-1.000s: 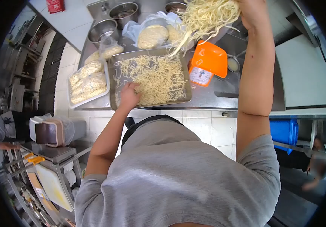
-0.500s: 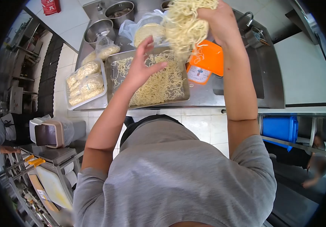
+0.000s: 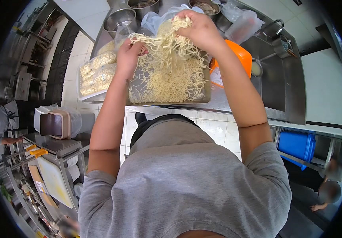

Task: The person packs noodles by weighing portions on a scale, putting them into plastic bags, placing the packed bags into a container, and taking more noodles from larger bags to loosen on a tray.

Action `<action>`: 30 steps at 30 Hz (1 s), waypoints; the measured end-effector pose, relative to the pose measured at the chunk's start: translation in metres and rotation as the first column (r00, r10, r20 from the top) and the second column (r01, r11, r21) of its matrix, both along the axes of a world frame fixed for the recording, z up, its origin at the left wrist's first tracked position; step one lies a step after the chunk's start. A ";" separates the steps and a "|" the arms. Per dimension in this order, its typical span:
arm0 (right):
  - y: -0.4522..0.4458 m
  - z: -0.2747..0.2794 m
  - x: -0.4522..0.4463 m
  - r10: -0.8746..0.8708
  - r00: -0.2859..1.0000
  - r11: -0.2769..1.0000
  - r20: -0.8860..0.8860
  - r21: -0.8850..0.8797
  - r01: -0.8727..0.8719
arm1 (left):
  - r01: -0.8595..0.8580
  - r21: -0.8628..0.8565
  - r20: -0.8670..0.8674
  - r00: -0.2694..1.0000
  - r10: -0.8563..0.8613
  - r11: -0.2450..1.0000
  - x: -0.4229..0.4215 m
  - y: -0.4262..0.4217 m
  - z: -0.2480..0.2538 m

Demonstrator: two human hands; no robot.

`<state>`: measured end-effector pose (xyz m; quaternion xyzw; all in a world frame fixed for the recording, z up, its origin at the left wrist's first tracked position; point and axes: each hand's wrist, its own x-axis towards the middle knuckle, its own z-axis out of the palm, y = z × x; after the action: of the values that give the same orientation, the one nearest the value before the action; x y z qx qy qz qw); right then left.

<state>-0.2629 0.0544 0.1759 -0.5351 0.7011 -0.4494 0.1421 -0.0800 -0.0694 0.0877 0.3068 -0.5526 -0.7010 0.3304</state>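
A bunch of pale yellow noodles (image 3: 170,45) is stretched between my hands above a metal tray (image 3: 167,104). My right hand (image 3: 202,31) is closed round the thick upper part of the bunch. Some strands run leftward into my left hand (image 3: 128,55), whose fingers are closed on them. Loose noodles (image 3: 171,81) lie spread over the tray below. Right of the tray stands an orange kitchen scale (image 3: 217,76) with an orange pan (image 3: 239,57) on top, partly hidden by my right forearm.
Left of the tray, a white basket (image 3: 93,96) holds bagged noodles (image 3: 101,73). Metal pots (image 3: 120,20) and plastic bags (image 3: 244,25) stand along the back. A sink (image 3: 273,87) with a faucet (image 3: 276,25) is at the right. Other people are at both edges.
My right hand has brought the noodle bunch lower, over the tray. My left hand, open before, has moved left and up and closed on some strands. The view has shifted slightly.
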 end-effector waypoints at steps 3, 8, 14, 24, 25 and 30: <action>0.000 0.008 0.008 -0.058 0.998 0.996 0.039 0.066 0.055 | -0.100 -0.133 0.128 0.985 0.117 0.986 0.007 -0.006 -0.003; 0.000 0.053 0.025 -0.023 1.000 0.995 -0.004 -0.098 0.022 | -0.087 -0.422 -0.008 0.996 0.092 0.903 -0.001 0.014 -0.005; 0.000 0.090 0.035 0.080 0.995 0.996 0.056 -0.047 -0.077 | 0.320 -0.386 0.468 0.876 -0.116 0.865 -0.008 0.014 -0.006; -0.004 -0.212 0.027 0.165 0.962 0.621 -0.218 0.781 0.071 | 0.474 -0.484 0.744 0.665 0.061 0.736 0.025 0.017 -0.078; -0.001 -0.216 0.038 0.122 0.958 0.649 -0.261 0.751 0.122 | 0.497 -0.517 0.732 0.678 0.060 0.697 0.020 0.019 -0.084; 0.003 -0.202 0.034 0.181 0.982 0.770 -0.045 0.628 -0.113 | 0.580 -0.594 0.712 0.701 0.029 0.557 -0.002 0.037 -0.087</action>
<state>-0.2285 0.0575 -0.0259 -0.5338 0.7722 -0.1523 0.3092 -0.0823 -0.0319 0.0005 0.2532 -0.9228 -0.2756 0.0919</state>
